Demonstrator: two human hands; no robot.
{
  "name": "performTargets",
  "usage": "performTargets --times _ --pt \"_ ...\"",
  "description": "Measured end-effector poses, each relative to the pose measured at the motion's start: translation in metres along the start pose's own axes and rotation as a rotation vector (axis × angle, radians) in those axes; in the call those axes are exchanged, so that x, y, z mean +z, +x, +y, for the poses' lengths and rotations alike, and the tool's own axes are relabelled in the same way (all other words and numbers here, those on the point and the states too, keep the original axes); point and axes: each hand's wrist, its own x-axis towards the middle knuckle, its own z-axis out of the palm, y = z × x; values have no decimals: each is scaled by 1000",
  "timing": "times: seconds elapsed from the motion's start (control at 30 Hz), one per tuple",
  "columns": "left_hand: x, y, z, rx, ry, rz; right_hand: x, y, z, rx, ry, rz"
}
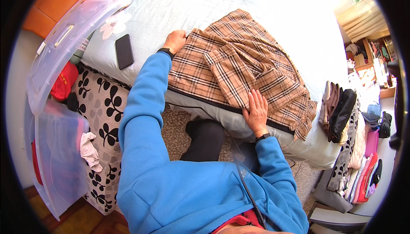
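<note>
A tan plaid shirt with black and white checks lies spread on the bed, one sleeve folded over its body. A dark band runs along the edge nearest me. My left hand is closed at the shirt's far left edge, with the fingertips partly hidden against the cloth. Flat on the shirt near its front edge rests my right hand, fingers stretched out. Both sleeves of my blue top reach to the wrists, where dark bands show.
A black phone lies on the pale bedsheet, left of the shirt. Folded dark clothes sit at the bed's right corner. At the left stands a clear plastic bin beside a leaf-patterned cover. A cable hangs below the bed's edge.
</note>
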Motion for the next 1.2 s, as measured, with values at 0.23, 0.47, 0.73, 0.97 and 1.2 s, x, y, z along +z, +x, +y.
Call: performTargets --times 0.23,0.47,0.73,0.97,1.2 --pt "2 -10 -16 -136 -321 -122 -3 0 -3 -5 32 27" --pt "-17 -24 -42 -268 -777 -426 -2 0 -2 -5 29 27" --pt "-23 -46 -28 -219 -463 -86 0 0 -1 -11 21 40" --pt "-47 -50 -38 -559 -974 -481 1 -1 0 -8 6 31" --pt "-78 -69 -50 -550 -1011 -597 1 -2 1 -5 23 39"
